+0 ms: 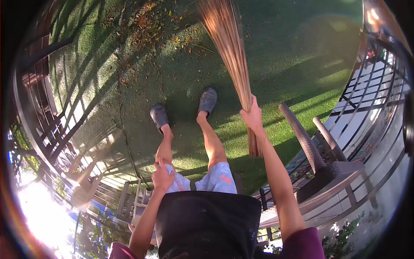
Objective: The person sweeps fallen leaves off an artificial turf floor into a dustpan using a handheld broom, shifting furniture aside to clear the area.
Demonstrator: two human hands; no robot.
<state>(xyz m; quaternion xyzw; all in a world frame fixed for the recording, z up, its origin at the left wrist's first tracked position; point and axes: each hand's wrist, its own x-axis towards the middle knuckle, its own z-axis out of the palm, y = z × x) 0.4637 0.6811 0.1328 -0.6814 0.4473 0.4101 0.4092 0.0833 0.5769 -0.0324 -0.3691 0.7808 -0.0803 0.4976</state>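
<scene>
A long stick broom [235, 60] is in my right hand [253, 115], whose fingers wrap round its bound part. Its bristles fan out toward the top of the view, and the short butt ends stick out below the hand. My left hand [163, 176] is by my left thigh, near the hem of the patterned shorts [220, 179], with its fingers bent; I cannot make out anything in it. Dry leaves [142, 21] lie scattered on the green turf [276, 69], to the left of the bristles.
Dark clogs [208, 100] are on my feet, on the turf. A woven chair [304, 142] stands at the right, near a metal railing [366, 86]. More railings and chairs [86, 190] are at the left. A crease runs down the turf at the left.
</scene>
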